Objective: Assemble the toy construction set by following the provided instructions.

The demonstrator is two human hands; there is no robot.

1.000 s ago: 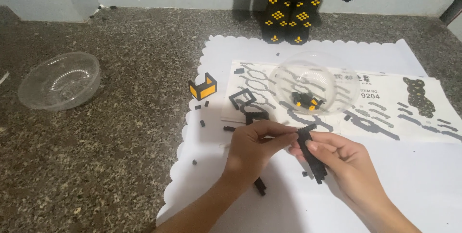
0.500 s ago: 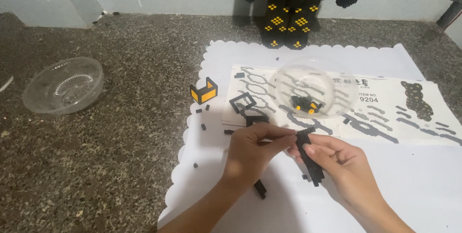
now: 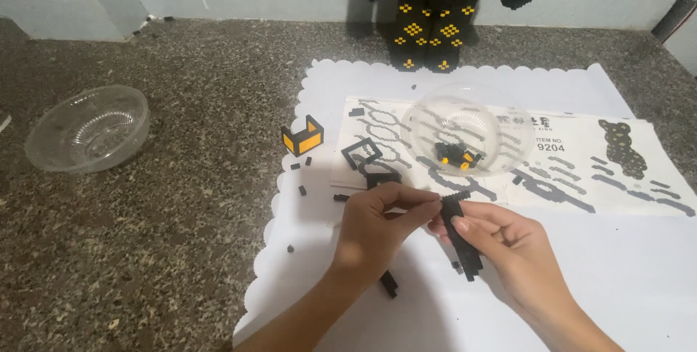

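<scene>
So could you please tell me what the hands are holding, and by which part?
A long black brick strip: the right hand grips its middle, and the left hand pinches its upper end with its fingers.

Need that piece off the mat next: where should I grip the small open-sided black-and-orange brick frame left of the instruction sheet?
Take the small black-and-orange brick frame by its two parallel side walls, coming straight down from above. It sits upright on the white scalloped paper mat, its open side facing away, and nothing crowds it. Both the left hand and right hand are on the long black brick strip.
</scene>
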